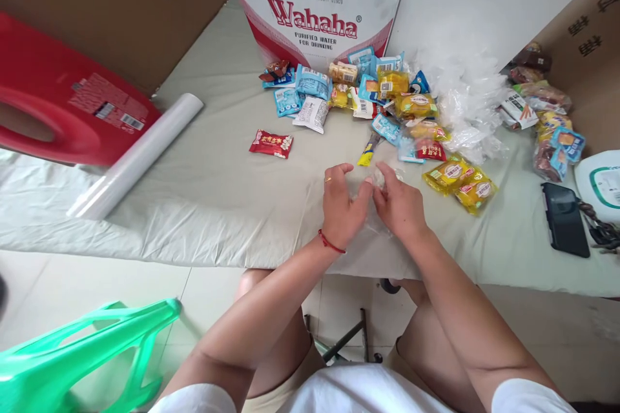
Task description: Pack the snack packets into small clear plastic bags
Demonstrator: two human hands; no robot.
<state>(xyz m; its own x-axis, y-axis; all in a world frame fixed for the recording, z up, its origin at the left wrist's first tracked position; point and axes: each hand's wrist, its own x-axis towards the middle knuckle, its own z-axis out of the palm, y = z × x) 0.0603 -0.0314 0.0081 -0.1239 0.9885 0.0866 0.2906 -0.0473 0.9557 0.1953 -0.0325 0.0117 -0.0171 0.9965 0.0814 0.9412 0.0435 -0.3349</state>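
Our right hand [400,203] pinches a filmy, see-through bag [376,176] with narrowed fingers, near the front of the creased cloth [217,187]. Our left hand [345,203] curls loosely, thumb at the film; we cannot tell whether it grips. Beyond, we see glossy, pillow-shaped snacks [312,82] beside a crumpled heap of clear plastic [465,103]. A smooth, pale roll [140,155] lies to our left.
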